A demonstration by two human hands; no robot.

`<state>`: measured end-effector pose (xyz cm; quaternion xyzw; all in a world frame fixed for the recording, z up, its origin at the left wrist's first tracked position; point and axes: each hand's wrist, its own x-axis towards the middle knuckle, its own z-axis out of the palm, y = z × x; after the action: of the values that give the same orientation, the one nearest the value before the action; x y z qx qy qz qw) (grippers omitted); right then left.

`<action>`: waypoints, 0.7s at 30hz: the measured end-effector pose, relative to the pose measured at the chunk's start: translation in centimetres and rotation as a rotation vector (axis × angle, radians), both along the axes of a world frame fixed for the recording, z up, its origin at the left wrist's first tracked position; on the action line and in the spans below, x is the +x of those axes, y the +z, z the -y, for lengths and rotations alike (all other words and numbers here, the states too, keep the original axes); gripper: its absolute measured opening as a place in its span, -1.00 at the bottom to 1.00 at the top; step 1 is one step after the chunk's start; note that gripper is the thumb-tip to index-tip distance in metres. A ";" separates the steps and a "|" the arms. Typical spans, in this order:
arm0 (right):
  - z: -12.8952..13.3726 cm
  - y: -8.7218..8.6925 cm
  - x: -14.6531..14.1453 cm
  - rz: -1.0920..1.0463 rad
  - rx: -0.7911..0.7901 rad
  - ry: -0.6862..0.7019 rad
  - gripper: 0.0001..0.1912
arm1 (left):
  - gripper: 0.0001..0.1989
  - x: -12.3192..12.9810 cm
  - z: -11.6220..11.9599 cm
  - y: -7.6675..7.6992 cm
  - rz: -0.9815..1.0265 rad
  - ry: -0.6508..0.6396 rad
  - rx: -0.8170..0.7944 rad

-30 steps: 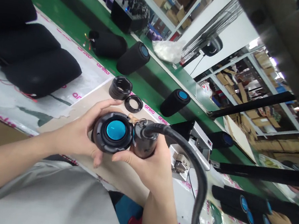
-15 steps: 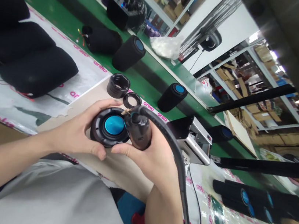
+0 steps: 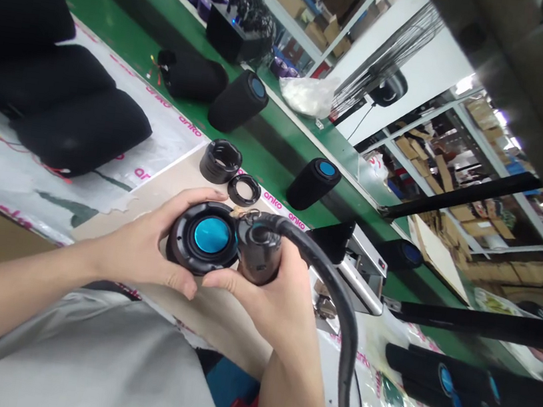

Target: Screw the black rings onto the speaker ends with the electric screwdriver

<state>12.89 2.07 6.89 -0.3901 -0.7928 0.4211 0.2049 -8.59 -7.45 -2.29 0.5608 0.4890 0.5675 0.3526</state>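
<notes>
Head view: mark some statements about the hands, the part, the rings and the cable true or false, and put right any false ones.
1. The left hand has its grip on the round black part. True.
2. The right hand is empty. False: it holds the dark handpiece.
3. The thick ring lies beside the thin ring. True.
4. The cable runs off past the left forearm. False: it arches over the right wrist.
5. The round black part has a blue centre. True.

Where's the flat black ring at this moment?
In the head view, the flat black ring lies just beyond the hands, right beside the taller black ring.
</notes>
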 end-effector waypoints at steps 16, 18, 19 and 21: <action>-0.5 0.1 0.0 0.020 -0.077 0.051 -0.21 | 0.14 0.3 0.1 -0.7 -0.005 0.025 0.024; 0.1 -0.5 0.1 -0.039 -0.119 0.038 -0.24 | 0.20 0.4 0.0 -0.6 -0.016 0.030 0.022; 0.4 -0.7 0.2 -0.067 -0.134 0.035 -0.26 | 0.22 0.5 -0.1 -0.6 -0.033 0.041 0.031; 0.8 -0.9 0.2 -0.080 -0.147 0.026 -0.27 | 0.20 0.7 0.0 -0.4 -0.078 0.055 0.055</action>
<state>13.13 1.26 6.02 -0.3767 -0.7559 0.4960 0.2018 -7.92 -7.45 -2.74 0.5782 0.5020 0.5678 0.3022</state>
